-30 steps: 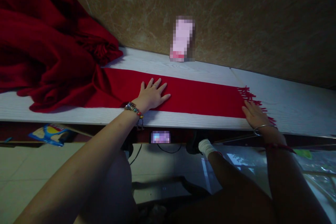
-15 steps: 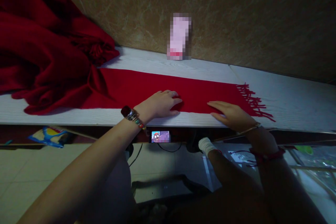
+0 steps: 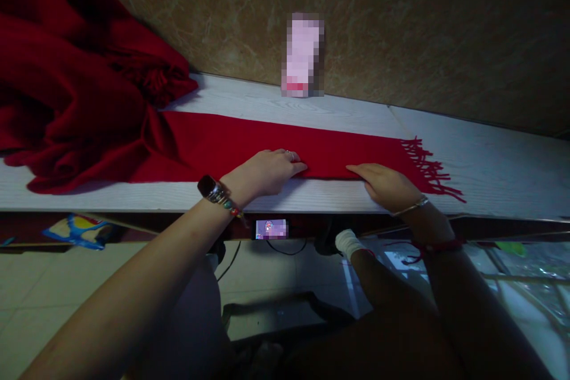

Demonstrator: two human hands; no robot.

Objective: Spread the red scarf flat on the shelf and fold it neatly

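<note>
A red scarf [image 3: 249,142] lies along the white table, its long flat part ending at the right in a fringe [image 3: 431,172]. Fingers on top, my left hand [image 3: 274,171] grips the scarf's near edge around its middle. My right hand [image 3: 385,183] pinches the same edge farther right, closer to the fringe. Both thumbs are mostly hidden at the cloth's edge. Between the hands this edge looks slightly raised off the table.
More red cloth [image 3: 66,89] is heaped at the left. A pink, blurred-out packet [image 3: 301,56] leans on the brown marbled wall. Below the white table's front edge [image 3: 146,202] are a lit phone [image 3: 271,229] and a blue-and-yellow bag [image 3: 80,231].
My thumbs, spread apart before, have closed at the scarf's near edge. That edge between my hands has shifted slightly away from me, toward the wall.
</note>
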